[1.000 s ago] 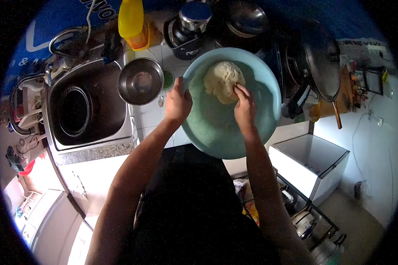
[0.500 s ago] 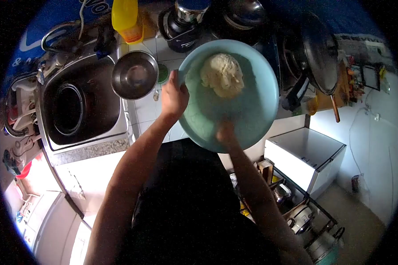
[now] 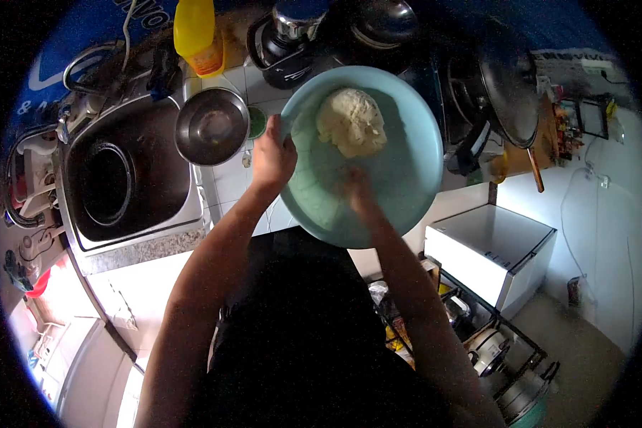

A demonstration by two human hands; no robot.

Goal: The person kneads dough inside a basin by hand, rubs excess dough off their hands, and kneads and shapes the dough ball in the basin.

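Note:
A wide light-blue basin (image 3: 414, 178) sits on the tiled counter, tilted toward me. A pale, lumpy ball of dough (image 3: 352, 123) rests against its far side. My left hand (image 3: 273, 158) is closed on the basin's left rim, thumb up over the edge. Inside the basin, my right hand (image 3: 355, 187) is low over the bottom, just below the dough and apart from it. Its fingers are blurred by motion, so I cannot make out their shape or whether anything is in them.
A steel bowl (image 3: 212, 127) stands left of the basin, by the sink (image 3: 132, 178). Behind are a yellow bottle (image 3: 198, 39) and a dark blender base (image 3: 287, 57). Dark pans (image 3: 508, 93) lie to the right. A pot rack (image 3: 496, 342) and a white chest (image 3: 491, 250) stand lower right.
My right hand has moved up the basin's bottom, closer to the dough. My left hand keeps its hold on the rim. The whole view has shifted slightly.

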